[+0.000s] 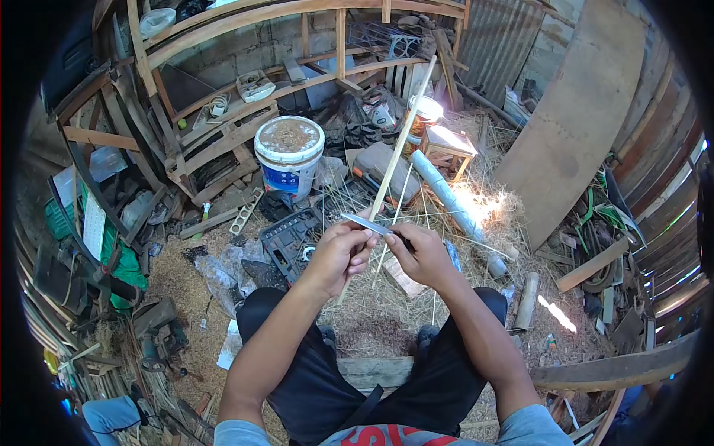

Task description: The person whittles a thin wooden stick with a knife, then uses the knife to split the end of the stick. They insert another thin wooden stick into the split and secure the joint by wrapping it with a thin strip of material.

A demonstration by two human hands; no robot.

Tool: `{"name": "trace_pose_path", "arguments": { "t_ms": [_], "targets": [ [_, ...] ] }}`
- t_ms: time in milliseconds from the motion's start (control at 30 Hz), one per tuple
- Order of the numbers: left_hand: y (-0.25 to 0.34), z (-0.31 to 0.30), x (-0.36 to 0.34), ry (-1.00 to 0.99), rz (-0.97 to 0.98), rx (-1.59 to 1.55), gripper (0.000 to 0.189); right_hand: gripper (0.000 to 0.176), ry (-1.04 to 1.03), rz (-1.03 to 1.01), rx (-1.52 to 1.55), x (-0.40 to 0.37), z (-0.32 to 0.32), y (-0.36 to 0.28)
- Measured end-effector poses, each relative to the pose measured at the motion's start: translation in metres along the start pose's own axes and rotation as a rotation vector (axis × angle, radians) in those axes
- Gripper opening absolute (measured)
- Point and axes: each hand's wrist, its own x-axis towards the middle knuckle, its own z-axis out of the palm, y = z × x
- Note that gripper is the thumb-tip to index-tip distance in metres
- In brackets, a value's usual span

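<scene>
My left hand [341,254] is closed around a long, pale bamboo strip [402,141]. The strip slants from below that hand up to the upper right. My right hand [421,256] is closed on a knife, whose handle is hidden in the fingers. Its grey metal blade [364,222] lies across the strip, just above my left thumb and fingers. Both hands are close together in front of my knees. A few thinner strips lie below and beyond them, over the shavings on the ground.
Ahead stand a white bucket [290,145] and a wooden frame rack [245,30]. An open tool case [286,241] lies left of my hands. A grey-blue pipe [454,204] and a leaning plywood sheet [576,111] are on the right. A wooden beam [617,372] is near my right side.
</scene>
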Motion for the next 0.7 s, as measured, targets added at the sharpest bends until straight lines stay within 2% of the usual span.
{"name": "trace_pose_path", "arguments": {
  "t_ms": [100,200,300,600,633,700],
  "targets": [
    [-0.002,0.000,0.002,-0.008,0.034,-0.041,0.050,0.019,0.014,0.036,-0.037,0.002,0.000,0.002],
    [0.001,0.001,-0.001,-0.038,-0.039,-0.118,0.056,0.019,0.065,0.041,-0.016,0.003,-0.001,0.008],
    [-0.002,-0.003,-0.003,-0.124,-0.123,-0.230,0.054,0.019,0.099,0.014,0.015,0.003,0.000,0.010],
    [0.001,0.001,-0.007,-0.233,-0.152,-0.037,0.056,0.020,-0.050,-0.157,-0.010,0.000,-0.015,0.007],
    [0.001,0.002,-0.008,-0.184,-0.174,-0.009,0.056,0.020,-0.053,-0.183,-0.030,0.000,-0.018,0.009],
    [0.000,0.005,-0.010,-0.084,-0.219,0.044,0.055,0.021,-0.005,-0.107,-0.060,0.003,-0.028,0.013]
  ]
}}
